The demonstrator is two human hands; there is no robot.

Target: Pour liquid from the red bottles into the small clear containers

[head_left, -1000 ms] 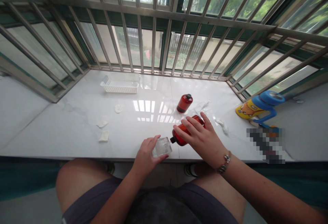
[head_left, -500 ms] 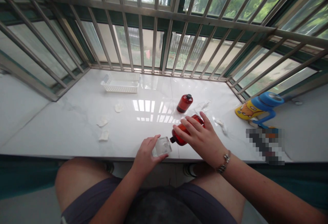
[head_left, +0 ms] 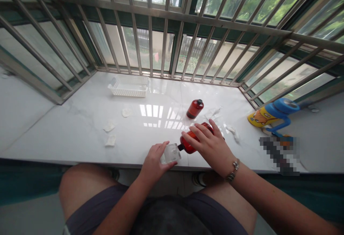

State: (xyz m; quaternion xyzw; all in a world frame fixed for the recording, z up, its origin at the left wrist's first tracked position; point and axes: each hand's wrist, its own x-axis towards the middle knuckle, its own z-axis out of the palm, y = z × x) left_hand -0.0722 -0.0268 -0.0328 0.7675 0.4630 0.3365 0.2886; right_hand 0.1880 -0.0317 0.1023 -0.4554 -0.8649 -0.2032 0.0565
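Near the front edge of the white marbled ledge, my left hand [head_left: 156, 159] is closed round a small clear glass container [head_left: 172, 153], which is tilted with its mouth to the right. My right hand [head_left: 205, 142] grips a red translucent bottle [head_left: 185, 144] from above. The bottle lies tipped, its black neck pointing left and down at the container's mouth. Whether neck and rim touch, I cannot tell. Liquid flow is too small to make out. Just behind my right hand stands a second red bottle [head_left: 195, 109] with a black cap.
A white perforated basket [head_left: 129, 91] sits at the back left. Crumpled white pieces [head_left: 110, 141] lie on the left, and a twisted white scrap [head_left: 233, 134] on the right. A yellow and blue flask [head_left: 271, 114] stands far right, beside a blurred-out item. Metal bars [head_left: 172, 73] line the back.
Both hands keep their hold and the bottle stays tipped at the glass container. The whole view has shifted slightly.
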